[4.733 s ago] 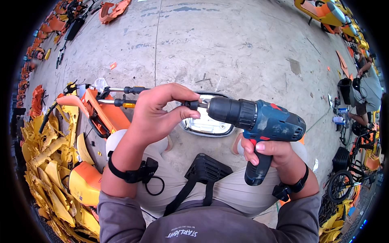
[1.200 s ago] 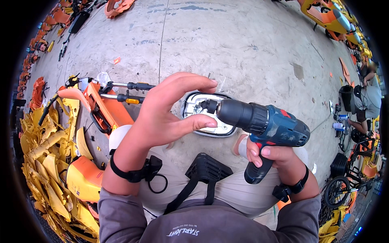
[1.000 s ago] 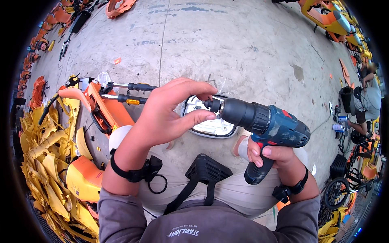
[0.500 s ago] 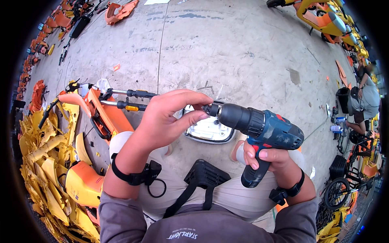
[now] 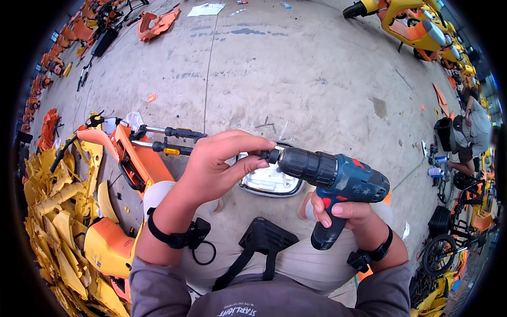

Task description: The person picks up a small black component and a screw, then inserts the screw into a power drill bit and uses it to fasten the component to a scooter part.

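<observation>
My right hand (image 5: 343,211) is wrapped round the grip of a dark blue cordless drill (image 5: 364,178), whose black chuck points left. At the chuck's tip, the thumb and forefinger of my left hand (image 5: 224,161) pinch a small black cylindrical piece (image 5: 274,155), which looks like a socket bit. Its far end is partly hidden by my fingers. Below the drill's front, a white shallow housing (image 5: 272,182) with a dark rim lies on the floor between my feet, partly covered by my left hand and the chuck.
A heap of yellow plastic panels (image 5: 63,211) lies at the left, beside an orange scooter body (image 5: 138,158) with fork tubes (image 5: 171,132). Yellow scooters (image 5: 412,31) stand at the far right. Another person (image 5: 472,129) crouches at the right, near a black wheel (image 5: 439,253).
The drill and my right hand have shifted slightly left. My left hand sits a little lower in view, still pinching the black piece. The floor view has tilted slightly.
</observation>
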{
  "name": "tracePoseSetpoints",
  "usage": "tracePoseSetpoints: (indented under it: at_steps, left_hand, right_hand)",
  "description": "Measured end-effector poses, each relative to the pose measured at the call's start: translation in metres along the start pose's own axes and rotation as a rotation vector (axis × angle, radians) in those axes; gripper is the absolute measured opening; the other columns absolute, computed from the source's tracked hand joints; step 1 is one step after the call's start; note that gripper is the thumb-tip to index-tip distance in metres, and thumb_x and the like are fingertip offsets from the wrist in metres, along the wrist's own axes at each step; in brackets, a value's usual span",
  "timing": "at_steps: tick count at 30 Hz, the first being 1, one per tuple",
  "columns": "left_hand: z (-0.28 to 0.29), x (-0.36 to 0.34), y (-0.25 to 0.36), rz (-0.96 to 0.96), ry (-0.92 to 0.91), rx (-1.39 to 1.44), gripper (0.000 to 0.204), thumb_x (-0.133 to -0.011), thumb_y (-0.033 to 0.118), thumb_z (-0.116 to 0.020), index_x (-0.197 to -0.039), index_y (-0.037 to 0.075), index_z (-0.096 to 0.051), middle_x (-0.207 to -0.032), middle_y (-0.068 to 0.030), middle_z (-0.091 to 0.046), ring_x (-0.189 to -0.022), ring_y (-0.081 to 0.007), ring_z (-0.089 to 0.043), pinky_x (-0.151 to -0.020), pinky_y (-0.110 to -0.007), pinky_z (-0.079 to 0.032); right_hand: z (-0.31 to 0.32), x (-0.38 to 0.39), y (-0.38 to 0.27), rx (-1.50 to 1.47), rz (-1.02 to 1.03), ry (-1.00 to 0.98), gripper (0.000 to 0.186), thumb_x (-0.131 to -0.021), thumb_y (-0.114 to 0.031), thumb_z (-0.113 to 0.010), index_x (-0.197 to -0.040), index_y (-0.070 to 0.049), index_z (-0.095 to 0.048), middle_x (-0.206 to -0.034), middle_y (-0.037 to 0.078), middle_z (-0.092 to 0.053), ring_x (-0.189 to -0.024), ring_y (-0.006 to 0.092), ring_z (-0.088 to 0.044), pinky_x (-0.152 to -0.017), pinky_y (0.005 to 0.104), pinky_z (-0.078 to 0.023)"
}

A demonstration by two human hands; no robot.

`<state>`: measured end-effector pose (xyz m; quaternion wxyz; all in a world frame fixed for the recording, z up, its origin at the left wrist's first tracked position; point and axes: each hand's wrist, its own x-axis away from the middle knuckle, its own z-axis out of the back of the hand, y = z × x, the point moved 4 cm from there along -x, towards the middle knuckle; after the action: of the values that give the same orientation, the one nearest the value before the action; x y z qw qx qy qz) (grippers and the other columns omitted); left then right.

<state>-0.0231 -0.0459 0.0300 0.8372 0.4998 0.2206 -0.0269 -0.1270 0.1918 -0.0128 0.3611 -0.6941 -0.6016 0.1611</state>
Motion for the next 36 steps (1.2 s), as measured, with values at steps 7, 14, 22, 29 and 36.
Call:
tracePoseSetpoints:
  at_steps: [7, 14, 22, 29, 36]
  left_hand:
    - [0.0, -0.004, 0.005, -0.232, 0.132, -0.201, 0.023, -0.074, -0.005, -0.077, -0.096, 0.003, -0.073, -0.093, -0.0089, -0.071, -0.08, -0.0224, -0.066, -0.068, -0.031, -0.052]
    - [-0.009, 0.002, -0.003, -0.142, 0.228, -0.22, 0.018, -0.077, -0.01, -0.074, -0.088, 0.002, -0.067, -0.093, -0.0084, -0.067, -0.086, -0.0206, -0.065, -0.076, -0.031, -0.052]
    - [-0.025, 0.008, -0.031, 0.379, 0.247, 0.64, 0.004, -0.096, 0.004, -0.063, -0.1, 0.003, -0.062, -0.102, -0.0008, -0.059, -0.087, -0.0078, -0.055, -0.079, -0.023, -0.045]
    - [-0.032, 0.017, -0.045, 0.476, 0.298, 0.698, 0.006, -0.098, 0.011, -0.061, -0.1, 0.005, -0.059, -0.104, -0.0035, -0.058, -0.094, -0.0126, -0.055, -0.086, -0.029, -0.045]
    - [-0.039, 0.015, -0.063, 0.611, 0.427, 0.724, 0.007, -0.102, 0.011, -0.054, -0.102, 0.007, -0.059, -0.107, -0.0025, -0.057, -0.093, -0.0122, -0.055, -0.085, -0.031, -0.046]
  right_hand:
    - [0.003, -0.003, 0.005, 0.005, 0.0, 0.011, 0.05, -0.082, -0.016, -0.068, -0.124, 0.005, -0.052, -0.089, 0.013, -0.066, -0.065, 0.0179, -0.063, -0.075, 0.0335, -0.05]
    - [0.007, -0.008, 0.014, -0.152, -0.039, -0.004, 0.05, -0.086, -0.013, -0.065, -0.132, -0.002, -0.048, -0.095, 0.013, -0.064, -0.07, 0.0183, -0.063, -0.071, 0.0357, -0.05]
    - [0.008, -0.008, 0.013, -0.197, -0.022, -0.018, 0.052, -0.086, -0.01, -0.065, -0.135, -0.004, -0.047, -0.1, 0.015, -0.063, -0.069, 0.0195, -0.063, -0.065, 0.0322, -0.053]
    - [0.004, -0.015, 0.016, -0.182, -0.036, 0.006, 0.048, -0.087, -0.009, -0.064, -0.133, -0.004, -0.05, -0.101, 0.014, -0.063, -0.07, 0.0181, -0.063, -0.065, 0.0309, -0.052]
    - [0.006, -0.02, 0.014, -0.069, -0.032, 0.073, 0.041, -0.088, -0.01, -0.062, -0.127, 0.0, -0.051, -0.101, 0.012, -0.062, -0.072, 0.017, -0.062, -0.07, 0.0313, -0.05]
